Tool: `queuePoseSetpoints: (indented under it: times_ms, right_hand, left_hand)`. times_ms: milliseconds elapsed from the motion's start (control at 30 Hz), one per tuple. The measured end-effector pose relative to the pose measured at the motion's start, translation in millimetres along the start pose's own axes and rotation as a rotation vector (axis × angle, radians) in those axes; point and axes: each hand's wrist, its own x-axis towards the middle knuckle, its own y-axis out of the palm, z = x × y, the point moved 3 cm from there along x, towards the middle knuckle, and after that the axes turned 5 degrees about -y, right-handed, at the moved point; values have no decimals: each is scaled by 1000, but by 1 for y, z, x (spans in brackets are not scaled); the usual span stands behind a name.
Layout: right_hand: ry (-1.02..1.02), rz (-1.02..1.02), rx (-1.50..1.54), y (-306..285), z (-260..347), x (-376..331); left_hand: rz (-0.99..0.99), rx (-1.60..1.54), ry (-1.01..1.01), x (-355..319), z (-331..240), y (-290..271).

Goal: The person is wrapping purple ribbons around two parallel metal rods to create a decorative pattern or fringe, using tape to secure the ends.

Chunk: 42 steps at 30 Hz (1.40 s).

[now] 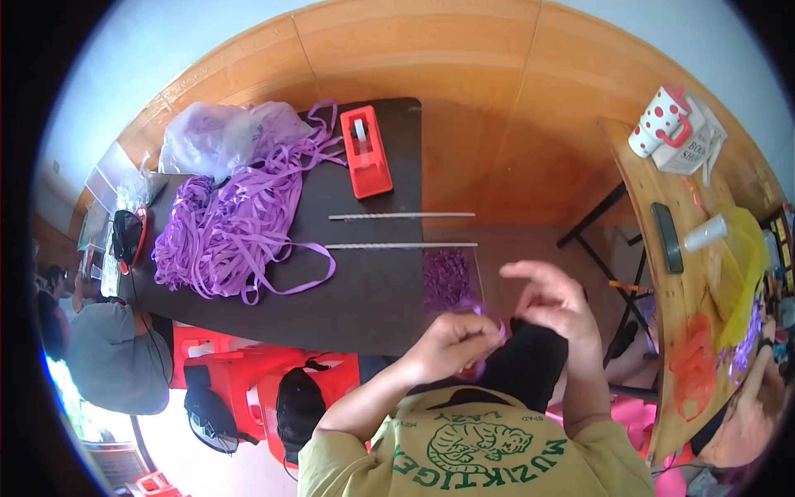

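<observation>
In front of my chest, my left hand is closed in a pinch on a purple ribbon, whose ends show above and below the fingers. To its right, my right hand is raised with the index finger stretched out and the fingers apart, holding nothing I can see. Beyond the hands, a clear bin holding purple ribbon pieces sits low beside the dark table. Two thin pale rods, a far rod and a near rod, stick out over the table's right edge.
A heap of purple ribbon and a plastic bag cover the left of the dark table. A red tape dispenser lies at the back. On the right, a wooden table bears a dotted tumbler and a phone. Other people sit at both sides.
</observation>
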Motion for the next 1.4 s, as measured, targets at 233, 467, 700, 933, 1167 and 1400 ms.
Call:
queuePoseSetpoints:
  times_ms: [233,467,700,933,1167,1400]
  right_hand:
    - [-254,186,-453,16,4,11]
    - [-322,130,-688,-15,10,21]
    - [-167,253,-792,-6,4,30]
    - [-136,197,-654,-3,-48,26]
    - [-604,-117,-1236,-12,-15,59]
    - [-755,-203,-1375,-8,16,123]
  left_hand:
    - [-121,-204,-80,34,25,1]
    - [-80,-333,-100,32,76,-7]
    - [-153,-320,-92,46,92,-17]
    - [-154,-362,-18,59,86,-24]
    - [-372,-234,82,73,91,-39]
    - [-574,-312,321,97,61,-49]
